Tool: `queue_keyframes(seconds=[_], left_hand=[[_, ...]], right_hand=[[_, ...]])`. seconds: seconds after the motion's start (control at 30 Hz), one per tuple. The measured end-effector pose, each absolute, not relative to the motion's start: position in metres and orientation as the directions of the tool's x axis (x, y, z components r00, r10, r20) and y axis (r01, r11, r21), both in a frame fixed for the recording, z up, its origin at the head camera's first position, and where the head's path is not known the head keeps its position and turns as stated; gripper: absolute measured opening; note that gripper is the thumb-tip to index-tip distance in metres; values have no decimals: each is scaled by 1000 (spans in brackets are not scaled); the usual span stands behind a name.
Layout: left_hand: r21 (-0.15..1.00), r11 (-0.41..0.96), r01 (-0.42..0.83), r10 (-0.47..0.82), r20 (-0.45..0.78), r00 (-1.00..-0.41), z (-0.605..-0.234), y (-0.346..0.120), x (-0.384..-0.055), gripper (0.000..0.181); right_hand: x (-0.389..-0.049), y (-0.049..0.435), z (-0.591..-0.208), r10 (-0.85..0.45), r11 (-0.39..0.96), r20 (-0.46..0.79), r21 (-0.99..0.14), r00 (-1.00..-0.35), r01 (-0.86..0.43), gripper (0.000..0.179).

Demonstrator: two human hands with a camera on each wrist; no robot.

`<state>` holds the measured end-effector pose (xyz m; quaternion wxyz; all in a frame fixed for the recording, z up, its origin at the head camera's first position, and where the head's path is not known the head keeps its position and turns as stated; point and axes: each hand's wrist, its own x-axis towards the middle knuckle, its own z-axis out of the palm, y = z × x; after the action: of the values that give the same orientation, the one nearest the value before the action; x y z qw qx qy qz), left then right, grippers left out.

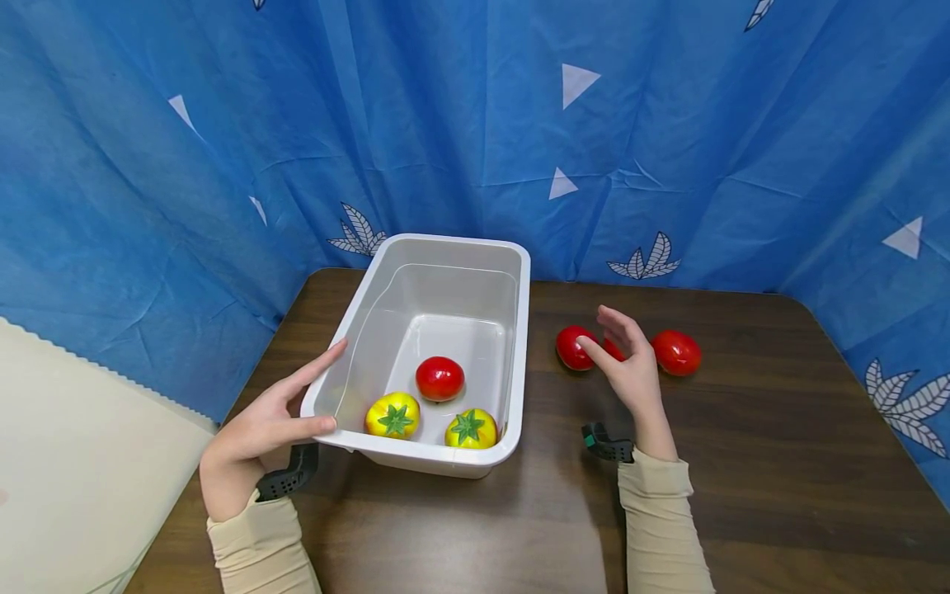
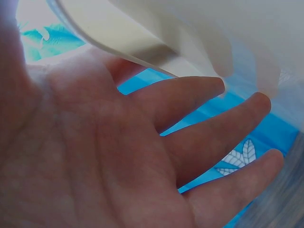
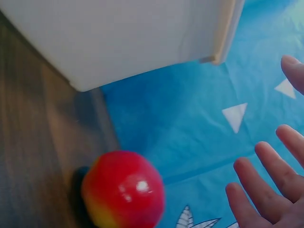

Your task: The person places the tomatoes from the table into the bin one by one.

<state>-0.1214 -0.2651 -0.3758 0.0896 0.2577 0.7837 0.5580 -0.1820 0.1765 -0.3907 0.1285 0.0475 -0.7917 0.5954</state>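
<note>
A light grey plastic bin [image 1: 445, 452] stands on the table. My left hand [image 1: 260, 421] rests at its near left corner, thumb and index finger spread over the rim; in the left wrist view the other fingers [image 2: 213, 130] extend straight beside the outer wall. Inside lie a glossy red toy fruit [image 1: 439, 379] and two yellow ones [image 1: 393, 415] with green leaf tops. My right hand [image 1: 631, 363], its fingers spread, hovers among red fruits right of the bin: one on the left [image 1: 573, 347], one on the right [image 1: 676, 353], another partly hidden behind the hand.
The dark wooden table [image 1: 750, 462] backs onto a blue curtain [image 1: 460, 107] with white triangles and leaf prints. A cream surface [image 1: 82, 462] lies at the left. Black wrist-worn devices [image 1: 609, 445] sit below both hands.
</note>
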Motion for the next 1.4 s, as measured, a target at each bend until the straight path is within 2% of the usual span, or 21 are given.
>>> queue_keyframes(seconds=[0.27,0.43,0.63,1.13,1.4], left_hand=[[920,249,302,501,144,-853,-375,-265,-121,85],[917,256,306,502,144,-853,-376,-266,-122,85],[917,259,304,500,142,-854,-376,-266,-121,85],[920,259,293,493,135,-860,-376,-266,-121,84],[917,267,296,494,134,-859,-375,-265,-121,85]], right_hand=[[-191,177,-407,97,268,204,-948,-974,-172,57],[-204,184,-433,115,266,182,-953,-977,-146,61],[-215,185,-457,114,315,239,-929,-964,-193,60],[-221,177,-476,125,463,297,-861,-947,-209,58],[-221,173,-481,82,492,223,-857,-971,-156,56]])
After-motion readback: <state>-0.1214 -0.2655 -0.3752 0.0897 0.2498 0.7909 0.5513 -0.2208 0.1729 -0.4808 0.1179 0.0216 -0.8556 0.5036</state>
